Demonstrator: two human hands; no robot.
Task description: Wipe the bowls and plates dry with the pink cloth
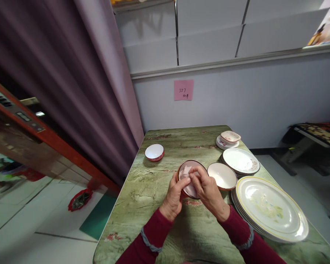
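My left hand (172,198) grips a bowl (191,191) with a dark rim by its near left side, tilting it toward me above the table. Pinched in the fingers of my right hand (207,187) is a crumpled white tissue (186,171), which lies against the inside of the bowl. Part of the bowl is hidden behind both hands. Just right of it stands a second bowl (222,175), white inside with a dark rim. A smaller red bowl (154,152), also white inside, sits apart at the table's left.
Along the right of the green table (143,209) stand a stack of large oval plates (272,209), a stack of round plates (240,160) and small dishes (230,136). A purple curtain (110,73) hangs at left. A pink note (183,90) is on the wall.
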